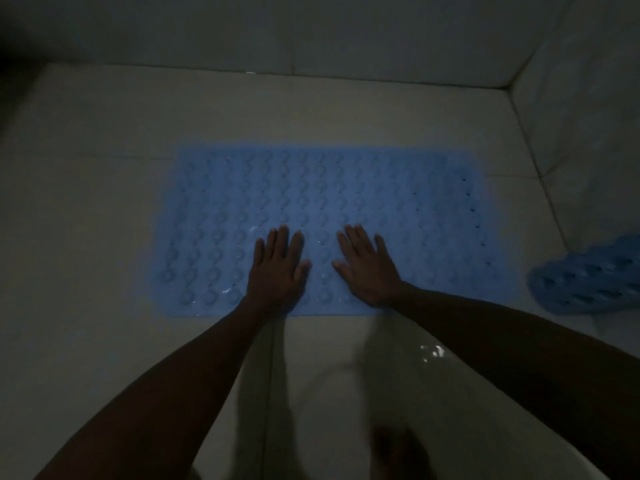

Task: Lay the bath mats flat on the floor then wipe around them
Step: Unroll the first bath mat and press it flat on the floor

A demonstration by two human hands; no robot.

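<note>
1. Head view, dim light: blue bath mat (346, 202) lies flat on pale tiled floor (86, 202).
2. Left hand (278, 268) and right hand (367, 268) press palm-down on the mat's near edge, fingers spread, gripping nothing.
3. Second blue mat (588, 278) sits rolled or bunched at right, by the wall (588, 116).

Mat (363, 188): blue, soft plastic or rubber by its look, surface embossed with rows of raised bumps and small holes, faintly glossy where wet. Second mat (588, 278): same blue bumped material, crumpled. Floor (86, 220): pale tile, smooth, glossy, with thin grout lines. Walls (346, 32): pale tile, smooth.
</note>
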